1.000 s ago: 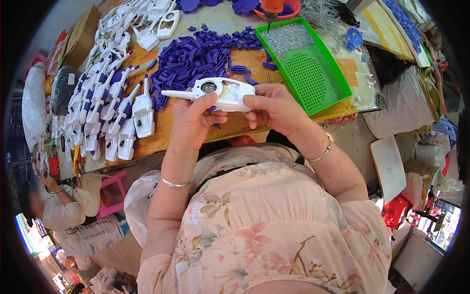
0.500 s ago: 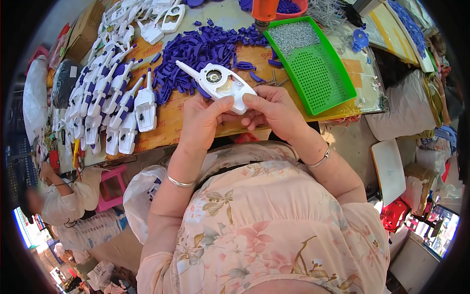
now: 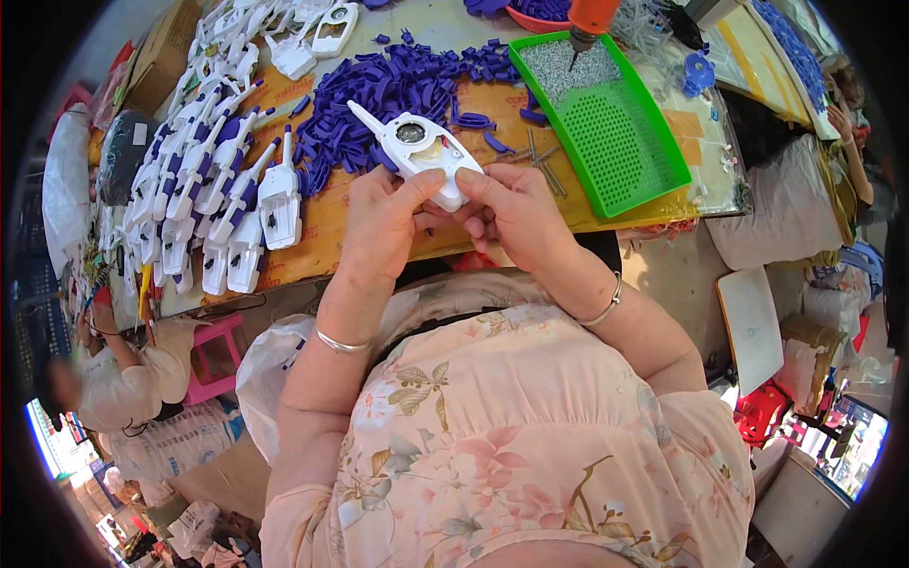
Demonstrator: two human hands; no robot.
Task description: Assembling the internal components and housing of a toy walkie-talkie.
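My left hand (image 3: 381, 216) and my right hand (image 3: 526, 210) are both closed on a white plastic walkie-talkie shell (image 3: 449, 195), thumbs on top at its lower end. The antenna points away to the upper left. A round speaker (image 3: 411, 133) sits in the shell, with thin wires below it. A purple piece shows at its left side. Beyond the shell lies a heap of purple plastic parts (image 3: 379, 99). The fingers under the shell are partly hidden.
Rows of white shells with purple sides (image 3: 204, 180) cover the table's left. At right is a green tray (image 3: 677, 168) with small screws (image 3: 554, 71). An orange power screwdriver (image 3: 592, 17) hangs above it. Metal rods (image 3: 547, 168) lie beside the tray. Another person (image 3: 123, 379) sits at far left.
The orange screwdriver has moved right, over the screws in the green tray, and its bit now shows. My hands and the shell have shifted slightly left, with the shell turned a little.
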